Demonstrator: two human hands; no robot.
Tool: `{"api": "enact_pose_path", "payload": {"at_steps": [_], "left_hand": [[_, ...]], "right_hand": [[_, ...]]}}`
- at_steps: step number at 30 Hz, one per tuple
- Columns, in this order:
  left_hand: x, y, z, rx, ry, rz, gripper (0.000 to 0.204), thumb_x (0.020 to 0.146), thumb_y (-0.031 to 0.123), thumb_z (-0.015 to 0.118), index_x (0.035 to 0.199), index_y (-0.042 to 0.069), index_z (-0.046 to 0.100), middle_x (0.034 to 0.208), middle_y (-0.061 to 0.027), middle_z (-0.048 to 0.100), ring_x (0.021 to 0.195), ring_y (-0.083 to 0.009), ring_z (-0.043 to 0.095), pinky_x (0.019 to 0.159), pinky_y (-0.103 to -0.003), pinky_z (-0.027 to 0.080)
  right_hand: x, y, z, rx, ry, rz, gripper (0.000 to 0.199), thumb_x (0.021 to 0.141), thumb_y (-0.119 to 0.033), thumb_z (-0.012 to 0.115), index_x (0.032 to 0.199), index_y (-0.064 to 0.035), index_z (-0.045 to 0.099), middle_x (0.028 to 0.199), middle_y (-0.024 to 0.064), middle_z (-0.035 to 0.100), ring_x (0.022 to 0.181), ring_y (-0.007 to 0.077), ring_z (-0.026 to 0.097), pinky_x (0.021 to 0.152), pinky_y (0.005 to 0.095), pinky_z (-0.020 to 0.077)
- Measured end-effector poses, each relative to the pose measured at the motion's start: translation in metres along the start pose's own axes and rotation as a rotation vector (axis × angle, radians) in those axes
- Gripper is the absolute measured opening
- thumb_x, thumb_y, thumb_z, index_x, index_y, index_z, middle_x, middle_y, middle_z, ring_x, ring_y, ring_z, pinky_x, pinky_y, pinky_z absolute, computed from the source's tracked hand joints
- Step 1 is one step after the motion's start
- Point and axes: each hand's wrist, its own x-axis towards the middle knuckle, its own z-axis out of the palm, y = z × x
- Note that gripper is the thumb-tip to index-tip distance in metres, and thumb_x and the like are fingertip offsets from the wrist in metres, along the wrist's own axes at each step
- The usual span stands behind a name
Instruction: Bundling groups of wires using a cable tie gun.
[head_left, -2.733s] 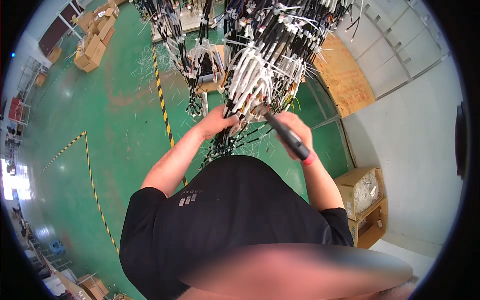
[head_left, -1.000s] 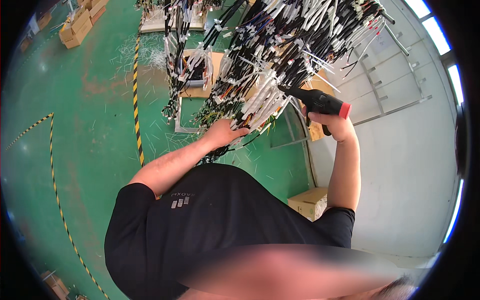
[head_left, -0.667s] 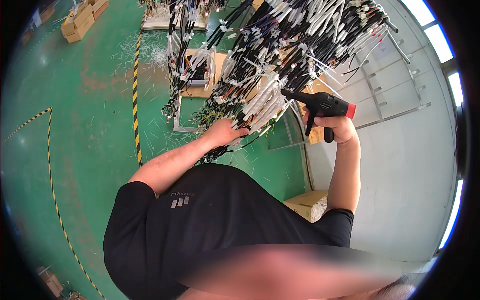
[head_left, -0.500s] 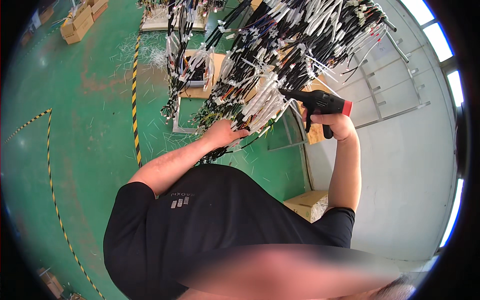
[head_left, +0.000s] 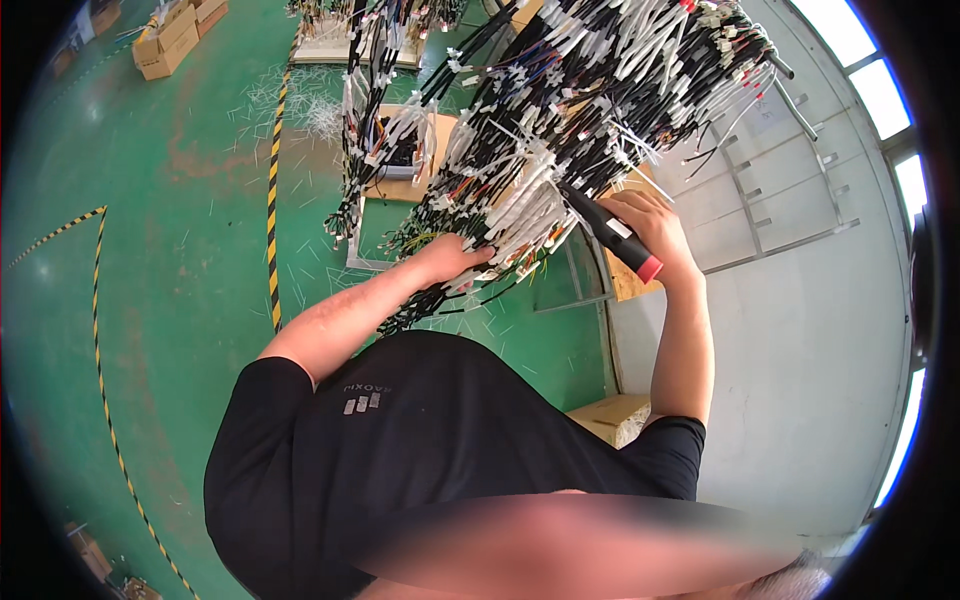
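Note:
A thick mass of hanging wire harnesses (head_left: 600, 90), with black and white sleeves and small white connectors, fills the top middle. My left hand (head_left: 450, 260) is closed around the lower part of a white-sleeved wire bundle (head_left: 525, 205), the thumb lying across it. In my right hand (head_left: 650, 225) is a black cable tie gun (head_left: 618, 240) with a red rear end. Its nose touches or nearly touches the right side of that white bundle. The fingers wrap over the gun, and its grip and trigger are hidden beneath them. Loose wire ends dangle below my left hand.
Behind the harnesses stands a grey bin (head_left: 393, 172) on a wooden board. White plastic offcuts (head_left: 320, 115) litter the green floor. A metal frame (head_left: 757, 205) is by the white wall at right. Cardboard boxes (head_left: 166, 48) sit far left; another carton (head_left: 610, 412) is near my right elbow.
My right hand has rolled the cable tie gun over, so its rear end now points down toward me while its nose stays near the bundle. The left hand keeps its hold.

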Motion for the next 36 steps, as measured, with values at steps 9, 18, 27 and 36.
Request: {"api": "enact_pose_path", "payload": {"at_steps": [9, 18, 27, 36], "left_hand": [[-0.007, 0.006, 0.0, 0.077, 0.008, -0.013, 0.04, 0.101, 0.036, 0.072, 0.114, -0.002, 0.069, 0.086, -0.0074, 0.072, 0.061, -0.0156, 0.069, 0.054, -0.032, 0.055], [-0.008, -0.001, -0.006, 0.162, 0.015, 0.15, 0.033, 0.104, 0.034, 0.067, 0.11, 0.001, 0.068, 0.081, -0.0081, 0.071, 0.06, -0.0157, 0.069, 0.055, -0.032, 0.055], [-0.019, 0.013, -0.006, 0.035, -0.062, 0.014, 0.028, 0.104, 0.029, 0.066, 0.109, 0.002, 0.07, 0.081, -0.0055, 0.071, 0.064, -0.0139, 0.069, 0.058, -0.032, 0.056], [-0.021, 0.003, 0.013, 0.423, 0.24, 0.258, 0.055, 0.096, 0.048, 0.071, 0.107, -0.005, 0.071, 0.081, -0.0179, 0.076, 0.074, -0.0327, 0.075, 0.075, -0.043, 0.058]], "right_hand": [[-0.021, -0.015, -0.001, 1.014, 0.187, 0.1, 0.047, 0.086, -0.002, 0.076, 0.132, -0.0008, 0.066, 0.12, 0.0093, 0.074, 0.117, 0.0214, 0.066, 0.106, 0.0392, 0.0489], [-0.044, 0.0, 0.016, 0.957, 0.142, 0.551, 0.036, 0.089, -0.006, 0.07, 0.125, -0.0022, 0.071, 0.113, 0.0027, 0.075, 0.106, 0.0128, 0.066, 0.097, 0.0301, 0.0493], [-0.043, 0.01, 0.036, 0.867, 0.031, 0.445, 0.042, 0.088, -0.013, 0.082, 0.128, -0.0044, 0.071, 0.096, -0.0004, 0.072, 0.088, 0.0109, 0.06, 0.084, 0.0303, 0.0502], [-0.024, -0.027, 0.017, 0.565, 0.013, 0.263, 0.045, 0.09, -0.018, 0.077, 0.129, 0.0001, 0.065, 0.104, 0.0207, 0.073, 0.1, 0.0367, 0.071, 0.09, 0.0403, 0.0541]]}}
